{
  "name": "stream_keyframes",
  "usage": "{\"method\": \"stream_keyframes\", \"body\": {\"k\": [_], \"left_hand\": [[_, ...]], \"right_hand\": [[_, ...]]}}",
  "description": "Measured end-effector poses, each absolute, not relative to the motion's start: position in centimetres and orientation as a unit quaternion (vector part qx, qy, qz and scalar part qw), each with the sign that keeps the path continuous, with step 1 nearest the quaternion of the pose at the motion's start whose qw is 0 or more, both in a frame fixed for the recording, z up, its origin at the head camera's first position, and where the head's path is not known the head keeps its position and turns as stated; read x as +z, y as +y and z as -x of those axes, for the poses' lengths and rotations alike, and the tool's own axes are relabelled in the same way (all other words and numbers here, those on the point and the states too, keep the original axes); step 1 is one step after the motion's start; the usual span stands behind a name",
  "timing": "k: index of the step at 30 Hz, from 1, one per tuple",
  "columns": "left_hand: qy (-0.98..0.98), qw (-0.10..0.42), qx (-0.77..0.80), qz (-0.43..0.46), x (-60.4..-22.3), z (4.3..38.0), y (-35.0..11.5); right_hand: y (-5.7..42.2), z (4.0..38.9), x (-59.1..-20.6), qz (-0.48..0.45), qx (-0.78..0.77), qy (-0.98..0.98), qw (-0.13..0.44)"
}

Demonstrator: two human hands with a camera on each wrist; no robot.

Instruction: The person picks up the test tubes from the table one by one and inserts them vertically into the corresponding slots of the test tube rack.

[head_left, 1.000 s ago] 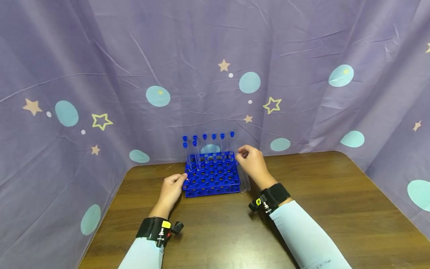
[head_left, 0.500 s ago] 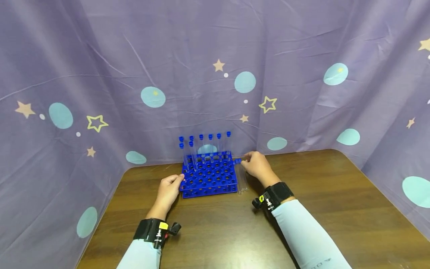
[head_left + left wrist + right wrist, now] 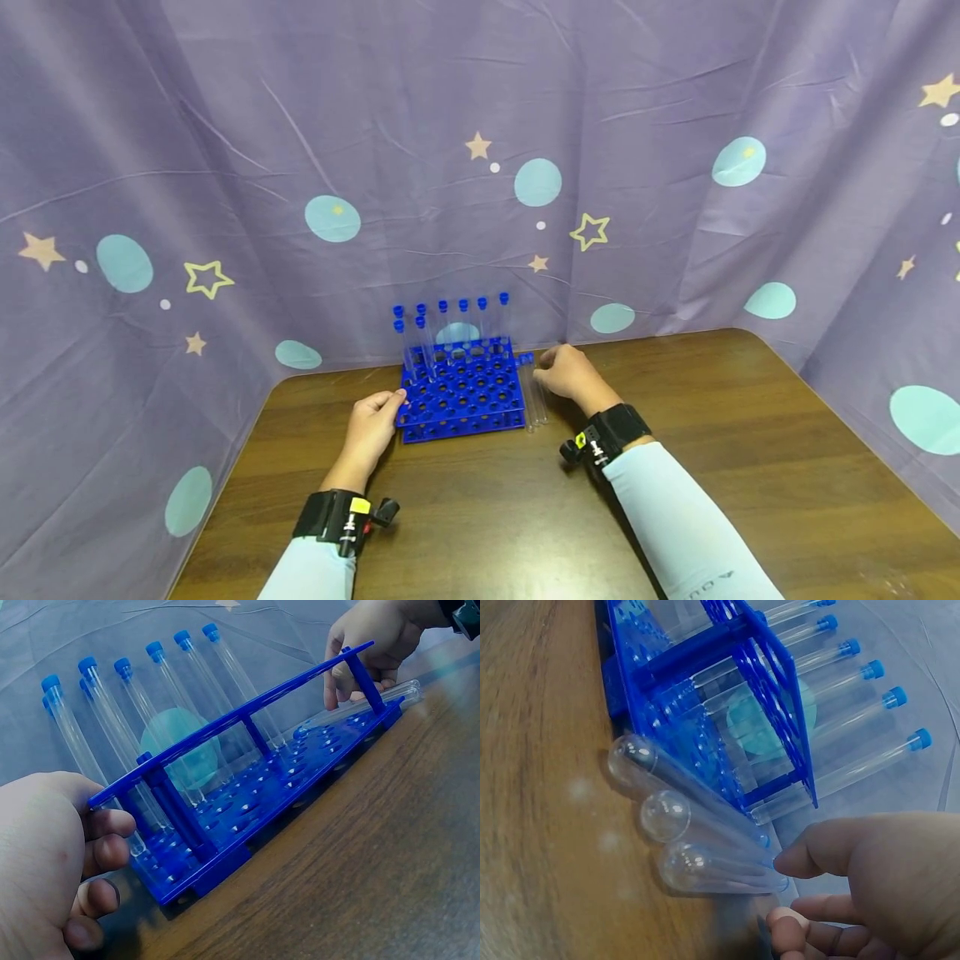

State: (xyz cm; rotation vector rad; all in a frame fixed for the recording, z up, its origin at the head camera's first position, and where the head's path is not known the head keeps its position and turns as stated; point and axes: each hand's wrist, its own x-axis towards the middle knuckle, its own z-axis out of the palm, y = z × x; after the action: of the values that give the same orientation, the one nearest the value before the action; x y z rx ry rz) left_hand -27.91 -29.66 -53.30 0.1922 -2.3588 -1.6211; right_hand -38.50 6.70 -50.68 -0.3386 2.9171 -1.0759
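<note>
A blue test tube rack (image 3: 465, 408) stands on the table, with several clear blue-capped test tubes upright in its back rows. At its left edge my left hand (image 3: 372, 425) grips the top plate, thumb above and fingers curled beneath, as the left wrist view shows. Three loose test tubes (image 3: 712, 874) lie side by side along the rack's right side, rounded ends toward me. My right hand (image 3: 572, 375) is at their capped ends. In the right wrist view its thumb (image 3: 810, 851) and fingers are apart around the nearest tube's end; whether they touch it is unclear.
A wooden table (image 3: 480, 517) extends in front and to both sides. Behind the rack hangs a purple curtain (image 3: 420, 167) with stars and teal spots, close to the upright tubes.
My right hand has come down from beside the rack's back right corner to the capped ends of the lying tubes. The left hand keeps its grip on the rack. The head view has shifted slightly.
</note>
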Motion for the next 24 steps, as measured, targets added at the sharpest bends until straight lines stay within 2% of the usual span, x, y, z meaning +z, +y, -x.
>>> {"method": "stream_keyframes", "body": {"k": [8,24], "left_hand": [[-0.817,0.132,-0.557,-0.071,-53.48,28.02,-29.79],[-0.83,0.139,-0.534,-0.077,-53.52,28.13,-29.75]], "right_hand": [[6.71,38.36,-50.69,0.107,-0.353,0.929,0.021],[6.63,38.3,-50.79,0.124,-0.321,0.939,0.007]]}}
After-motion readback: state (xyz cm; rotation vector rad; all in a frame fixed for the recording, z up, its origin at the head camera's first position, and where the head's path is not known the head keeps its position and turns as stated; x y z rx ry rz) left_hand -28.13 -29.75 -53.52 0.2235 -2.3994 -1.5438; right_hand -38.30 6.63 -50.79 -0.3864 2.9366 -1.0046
